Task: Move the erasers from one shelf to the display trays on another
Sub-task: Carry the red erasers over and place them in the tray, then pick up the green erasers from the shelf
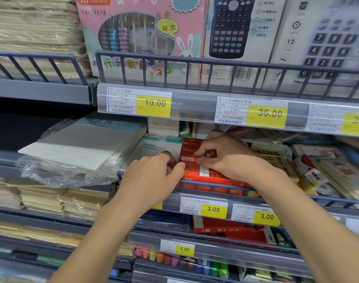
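A red display tray (213,179) stands on the middle shelf behind a blue wire rail, filled with several red-sleeved erasers (189,150) in rows. My right hand (225,156) reaches in from the right and pinches one red eraser (187,159) between thumb and forefinger, just above the rows. My left hand (154,176) is at the tray's left side, its thumb tip touching the erasers' left edge; its curled fingers are partly hidden behind the hand. White eraser ends (204,172) show under my right hand.
Plastic-wrapped paper pads (82,146) lie left of the tray, notebooks and stationery packs (325,166) to its right. The shelf above carries an abacus box (141,37) and calculator boxes (235,37). Another red carton (233,229) sits one shelf down, with highlighters (160,257) below.
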A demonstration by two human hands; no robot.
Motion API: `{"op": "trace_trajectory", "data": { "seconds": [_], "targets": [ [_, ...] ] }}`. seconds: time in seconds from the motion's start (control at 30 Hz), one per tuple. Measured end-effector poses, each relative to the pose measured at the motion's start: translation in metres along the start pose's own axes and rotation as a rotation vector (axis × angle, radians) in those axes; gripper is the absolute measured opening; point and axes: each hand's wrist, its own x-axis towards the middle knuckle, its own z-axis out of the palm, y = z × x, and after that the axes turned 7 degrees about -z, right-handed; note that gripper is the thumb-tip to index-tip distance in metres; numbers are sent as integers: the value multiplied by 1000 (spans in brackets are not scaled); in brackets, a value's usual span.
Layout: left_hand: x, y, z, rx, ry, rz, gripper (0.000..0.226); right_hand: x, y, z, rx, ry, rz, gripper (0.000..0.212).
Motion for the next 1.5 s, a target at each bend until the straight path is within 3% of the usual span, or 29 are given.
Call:
{"op": "trace_trajectory", "data": {
  "seconds": [0.17, 0.37, 0.43, 0.57, 0.7, 0.8, 1.0, 1.23, 1.5],
  "targets": [
    [-2, -1, -4, -50, -34, 7, 36, -13, -10, -9, -39, -46, 36, 25],
    [-31, -11, -15, -579, 137, 44, 13, -69, -43, -11, 375, 348, 43, 15],
    [-47, -19, -14, -732, 86, 31, 12, -98, -52, -5, 522, 402, 51, 15],
    [-85, -37, 19, -902, -174, -72, 21, -167, -55, 35, 720, 394, 190, 14],
    [-136, -66, 93, -855, -530, -341, 10, -252, -43, 101, 836, 359, 551, 22],
    [-186, -88, 154, -755, -718, -542, 8, -326, -33, 158, 908, 356, 847, 10],
    [-282, -111, 222, -557, -993, -708, 14, -481, -39, 235, 901, 283, 1276, 8],
    [-348, -87, 257, -392, -1164, -658, 12, -634, -79, 271, 901, 288, 1612, 14],
    [-398, -12, 290, -329, -1266, -522, 14, -732, -98, 253, 940, 402, 1717, 13]
  ]
}}
